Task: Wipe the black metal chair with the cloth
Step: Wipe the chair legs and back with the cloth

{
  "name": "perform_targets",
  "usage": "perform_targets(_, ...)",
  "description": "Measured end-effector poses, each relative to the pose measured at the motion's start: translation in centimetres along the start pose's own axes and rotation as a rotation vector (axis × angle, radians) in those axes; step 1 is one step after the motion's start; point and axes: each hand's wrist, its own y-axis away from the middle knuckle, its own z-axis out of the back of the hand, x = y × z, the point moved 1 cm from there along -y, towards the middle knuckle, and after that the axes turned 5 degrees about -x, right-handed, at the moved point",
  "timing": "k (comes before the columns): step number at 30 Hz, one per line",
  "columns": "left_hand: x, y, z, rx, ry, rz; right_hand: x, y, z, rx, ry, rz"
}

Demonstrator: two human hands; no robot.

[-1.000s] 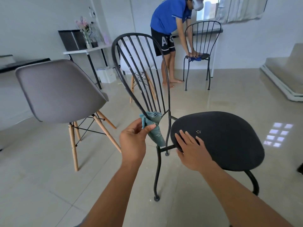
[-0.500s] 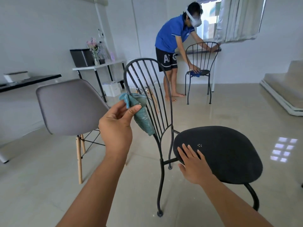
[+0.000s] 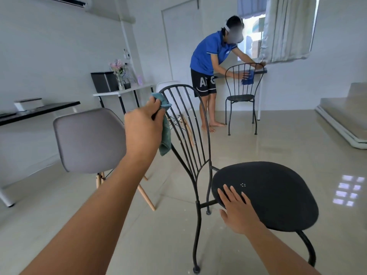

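A person's left hand grips a teal cloth against the upper left curve of the backrest of the black metal chair. The chair stands on a glossy tiled floor, just beside a grey shell chair. The cloth's loose end hangs down along the outer rail. The right hand lies flat, fingers straight, on the near edge of the round seat. The step in hand appears to be wiping the back's hoop. It is probably done best with the cloth wrapped right round the thin rail and drawn over the top in one pass, the flat hand bearing down so the light frame neither tips nor skids. Each slim spoke would want its own pinch of cloth. Behind, another person bends over a second such chair.
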Motion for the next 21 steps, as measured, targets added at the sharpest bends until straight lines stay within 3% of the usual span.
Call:
perform_targets(7,-0.4,-7.1,-0.8,0.344,-0.441,-0.293,-0.2,-0.2,-0.3,0.016,0.007,-0.008)
perform_targets(10,-0.2,-8.4,-1.2,0.403,-0.544,-0.386,-0.1,-0.3,0.0,0.020,0.005,-0.017)
perform_targets(12,0.5,-8.3,-1.3,0.490,-0.556,-0.457,-0.1,-0.3,0.2,0.035,0.012,-0.019)
perform_targets(15,2.6,-6.7,-1.0,0.619,-0.514,-0.708,-0.1,-0.2,0.2,0.044,0.003,-0.019)
perform_targets(21,2.9,-3.7,1.7,0.606,-0.446,-0.860,0.0,0.0,0.2,0.057,0.003,-0.035)
